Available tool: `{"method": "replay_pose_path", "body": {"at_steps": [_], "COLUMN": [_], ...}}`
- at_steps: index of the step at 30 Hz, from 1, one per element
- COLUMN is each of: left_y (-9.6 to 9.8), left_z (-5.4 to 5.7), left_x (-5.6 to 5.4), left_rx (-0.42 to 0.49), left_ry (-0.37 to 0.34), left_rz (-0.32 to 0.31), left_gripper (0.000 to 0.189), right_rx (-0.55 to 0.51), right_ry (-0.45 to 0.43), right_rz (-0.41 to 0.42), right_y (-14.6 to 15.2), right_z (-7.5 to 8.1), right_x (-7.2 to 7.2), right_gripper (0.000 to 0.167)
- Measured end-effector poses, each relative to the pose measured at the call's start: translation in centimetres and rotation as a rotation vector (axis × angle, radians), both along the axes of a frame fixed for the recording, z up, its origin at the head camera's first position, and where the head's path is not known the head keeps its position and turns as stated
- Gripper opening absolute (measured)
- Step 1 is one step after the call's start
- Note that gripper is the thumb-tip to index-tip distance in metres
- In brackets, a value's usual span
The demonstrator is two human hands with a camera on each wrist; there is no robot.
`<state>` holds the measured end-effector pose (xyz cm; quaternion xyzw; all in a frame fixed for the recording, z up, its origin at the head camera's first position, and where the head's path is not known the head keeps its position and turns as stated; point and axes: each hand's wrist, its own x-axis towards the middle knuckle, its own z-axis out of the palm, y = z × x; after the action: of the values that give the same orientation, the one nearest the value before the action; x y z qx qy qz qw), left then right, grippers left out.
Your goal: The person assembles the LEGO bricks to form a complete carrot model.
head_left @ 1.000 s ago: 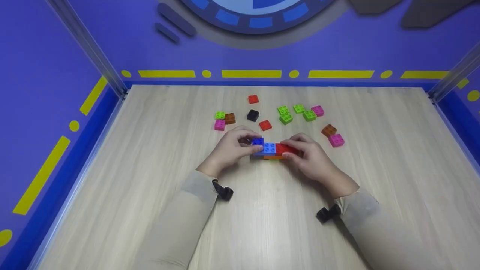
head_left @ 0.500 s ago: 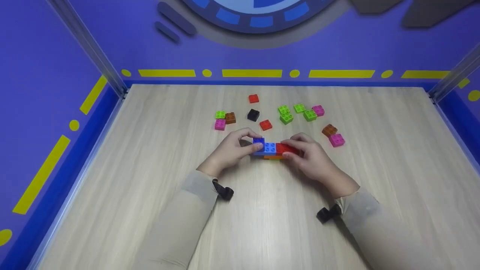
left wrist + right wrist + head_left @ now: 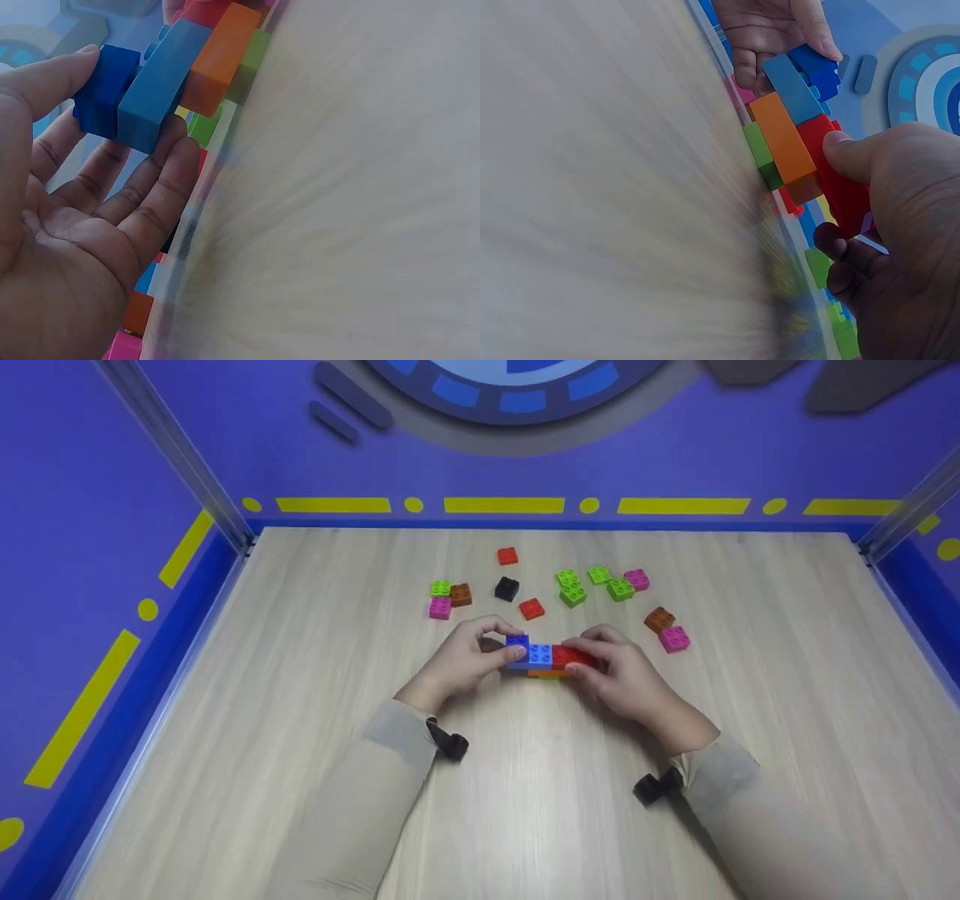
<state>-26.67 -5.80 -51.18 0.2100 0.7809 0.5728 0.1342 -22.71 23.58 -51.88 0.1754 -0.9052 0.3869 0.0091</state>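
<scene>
A small stack of toy building bricks stands between my hands. My left hand [image 3: 461,660] pinches a dark blue brick [image 3: 107,90] on the left end of a longer light blue brick [image 3: 540,654]; whether it sits fully down I cannot tell. At the other end my right hand [image 3: 626,679] grips a red brick [image 3: 847,202] between thumb and fingers. Below these two lies an orange brick [image 3: 784,142], bridging them. A green brick [image 3: 760,154] is under the orange one, at the bottom. In the head view, fingers partly cover the dark blue and red bricks.
Loose bricks lie beyond my hands: two red [image 3: 531,609], one black [image 3: 507,589], several lime green [image 3: 574,594], plus brown [image 3: 660,619] and pink ones [image 3: 675,639]. Blue panels [image 3: 480,480] wall the wooden table [image 3: 300,660] at the back and sides.
</scene>
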Motion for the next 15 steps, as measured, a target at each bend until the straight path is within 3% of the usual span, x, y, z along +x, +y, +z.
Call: {"method": "replay_pose_path", "body": {"at_steps": [15], "left_y": [0.16], "left_z": [0.03], "left_x": [0.25], "left_rx": [-0.011], "left_ry": [0.010], "left_rz": [0.012], "left_gripper": [0.032], "right_rx": [-0.019], "right_ry": [-0.002], "right_rz": [-0.006], "right_y": [0.05], "right_z": [-0.34], "right_x": [-0.08], "right_gripper": [0.043]}}
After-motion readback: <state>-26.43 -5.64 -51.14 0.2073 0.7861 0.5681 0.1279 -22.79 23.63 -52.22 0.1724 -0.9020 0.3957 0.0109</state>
